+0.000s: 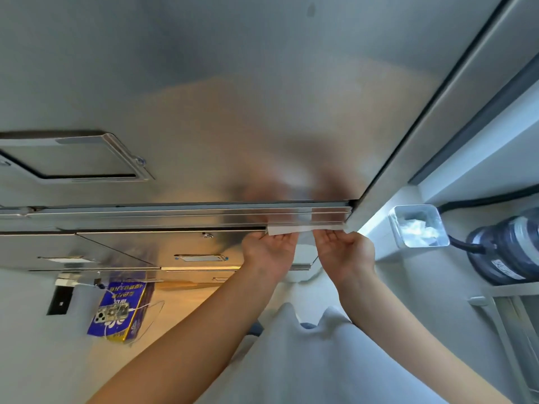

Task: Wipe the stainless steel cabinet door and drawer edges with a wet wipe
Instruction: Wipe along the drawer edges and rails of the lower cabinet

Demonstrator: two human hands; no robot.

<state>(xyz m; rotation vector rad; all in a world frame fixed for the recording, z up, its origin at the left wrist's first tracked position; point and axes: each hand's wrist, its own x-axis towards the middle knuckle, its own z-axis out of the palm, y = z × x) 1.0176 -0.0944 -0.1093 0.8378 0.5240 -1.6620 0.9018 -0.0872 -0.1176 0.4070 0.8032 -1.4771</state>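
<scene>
One cabinet door [233, 97]: we see brushed steel filling most of the view.
Lower edge [175, 217]: a ridged strip, with the wipe [291, 229] against its right end.
Left hand [268, 253]: our fingers pinch the wipe's left end.
Right hand [345, 253]: our curled fingers pinch its right part.
Wipe: white, folded, held between both hands.

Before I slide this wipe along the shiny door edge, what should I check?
1. The wet wipe lies against the door edge: ok.
2. The left hand grips the wipe's left end: ok.
3. The right hand grips its right part: ok.
4. The edge further left has nothing in the way: ok.
5. The wipe is wet enough: cannot tell.
</scene>
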